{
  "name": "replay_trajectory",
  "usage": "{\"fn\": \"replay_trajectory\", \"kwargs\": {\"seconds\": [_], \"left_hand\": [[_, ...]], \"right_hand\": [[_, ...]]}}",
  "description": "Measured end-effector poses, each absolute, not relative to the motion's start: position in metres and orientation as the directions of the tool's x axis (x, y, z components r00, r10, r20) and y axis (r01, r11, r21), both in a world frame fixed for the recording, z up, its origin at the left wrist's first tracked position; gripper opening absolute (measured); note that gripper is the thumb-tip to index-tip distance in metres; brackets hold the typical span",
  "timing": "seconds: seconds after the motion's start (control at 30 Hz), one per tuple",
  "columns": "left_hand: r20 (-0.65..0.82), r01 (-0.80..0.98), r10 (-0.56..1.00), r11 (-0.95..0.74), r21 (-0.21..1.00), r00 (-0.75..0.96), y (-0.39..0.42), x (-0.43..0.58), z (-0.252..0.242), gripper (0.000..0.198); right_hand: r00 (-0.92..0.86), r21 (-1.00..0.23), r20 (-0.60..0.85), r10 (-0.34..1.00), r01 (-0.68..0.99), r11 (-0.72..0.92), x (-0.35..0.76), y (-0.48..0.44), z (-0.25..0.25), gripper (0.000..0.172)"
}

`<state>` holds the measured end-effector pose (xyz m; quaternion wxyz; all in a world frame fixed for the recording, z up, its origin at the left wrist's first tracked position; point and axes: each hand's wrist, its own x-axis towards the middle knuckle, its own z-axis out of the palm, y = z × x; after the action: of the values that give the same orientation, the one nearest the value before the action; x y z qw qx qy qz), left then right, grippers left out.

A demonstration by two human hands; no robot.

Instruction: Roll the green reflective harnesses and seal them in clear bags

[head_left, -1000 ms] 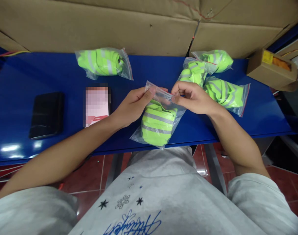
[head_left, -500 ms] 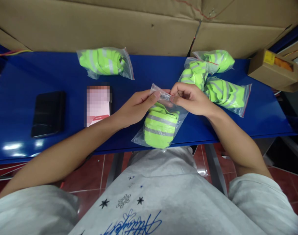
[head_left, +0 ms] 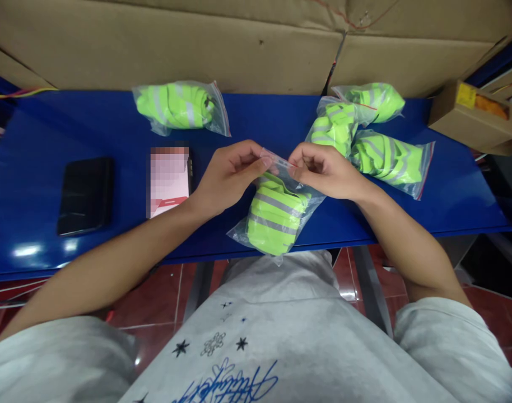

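Note:
A clear zip bag with a folded neon-yellow vest in it lies at the front edge of the blue table. My left hand pinches the left end of the bag's top strip between thumb and fingers. Close beside it, my right hand pinches the same strip further right. The vest has grey reflective bands and sits below both hands. Behind my right hand are several more bagged vests, one of them nearly touching it.
Another bagged vest lies at the back left of the table. A black case and a phone-like item with a blurred screen are at the left. An open cardboard box stands at the right, before a cardboard wall.
My left hand has shifted slightly left and up, its fingers more curled. The bag's top strip is now straighter between both hands, and my right hand has barely moved.

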<state>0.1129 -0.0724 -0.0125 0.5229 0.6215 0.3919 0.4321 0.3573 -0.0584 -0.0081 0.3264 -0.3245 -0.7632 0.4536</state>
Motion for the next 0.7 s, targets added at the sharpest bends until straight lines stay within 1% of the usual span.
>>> {"fn": "replay_trajectory", "kwargs": {"seconds": [0.13, 0.33, 0.5, 0.63, 0.7], "left_hand": [[0.115, 0.032, 0.941, -0.132, 0.991, 0.317, -0.074, 0.113, -0.013, 0.021], [0.079, 0.09, 0.936, -0.117, 0.989, 0.344, -0.075, 0.114, -0.011, 0.023], [0.131, 0.129, 0.92, -0.191, 0.973, 0.371, -0.072, 0.111, -0.014, 0.022], [0.174, 0.112, 0.89, -0.242, 0.964, 0.422, -0.069, 0.111, -0.017, 0.027], [0.173, 0.103, 0.882, -0.24, 0.965, 0.439, -0.069, 0.111, -0.017, 0.031]], "right_hand": [[-0.564, -0.907, 0.204, 0.801, 0.2, 0.372, 0.356, -0.06, -0.009, 0.031], [-0.535, -0.883, 0.244, 0.809, 0.222, 0.413, 0.354, -0.065, -0.006, 0.026], [-0.562, -0.86, 0.28, 0.778, 0.212, 0.463, 0.348, -0.067, -0.012, 0.025], [-0.582, -0.855, 0.301, 0.755, 0.185, 0.484, 0.347, -0.066, -0.017, 0.03], [-0.585, -0.84, 0.328, 0.742, 0.179, 0.513, 0.348, -0.066, -0.016, 0.029]]}}
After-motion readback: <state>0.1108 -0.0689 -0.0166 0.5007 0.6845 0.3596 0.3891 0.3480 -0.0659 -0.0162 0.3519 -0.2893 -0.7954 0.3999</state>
